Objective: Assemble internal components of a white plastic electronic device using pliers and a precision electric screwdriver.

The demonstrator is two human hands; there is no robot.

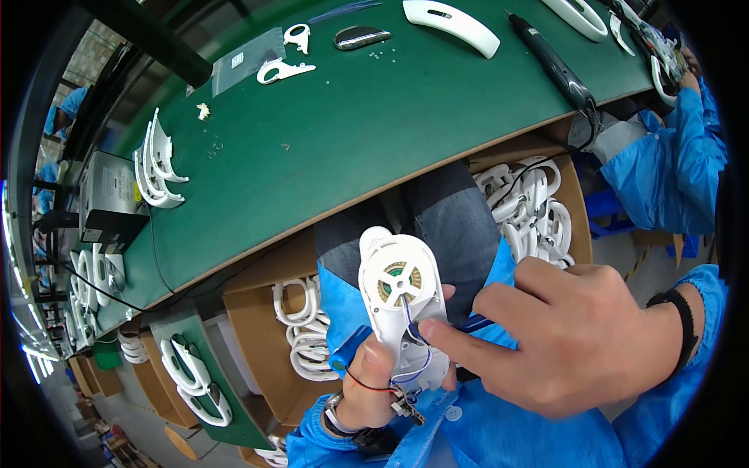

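My left hand (pixel 368 388) grips a white plastic housing (pixel 382 324) from below, its thumb along the near left side. A round spoked part (pixel 399 282) with a copper-coloured ring behind it sits in the housing's upper end. Thin blue and white wires (pixel 427 360) run down from it. A small circuit board (pixel 407 407) with a red and black lead hangs by my left thumb. My right hand (pixel 569 335) reaches in from the right, fingers closed around dark blue strands (pixel 470 322) that look like wires. One fingertip touches the housing's middle; its grip is partly hidden.
On the green table (pixel 312 171) lie a black electric screwdriver (pixel 552 66), a curved white cover (pixel 452 23), a dark oval part (pixel 361 37), white brackets (pixel 282 70) and curved shells (pixel 158 160). Cardboard boxes of white parts (pixel 534 203) flank my lap. A co-worker's blue sleeve (pixel 694 140) shows at right.
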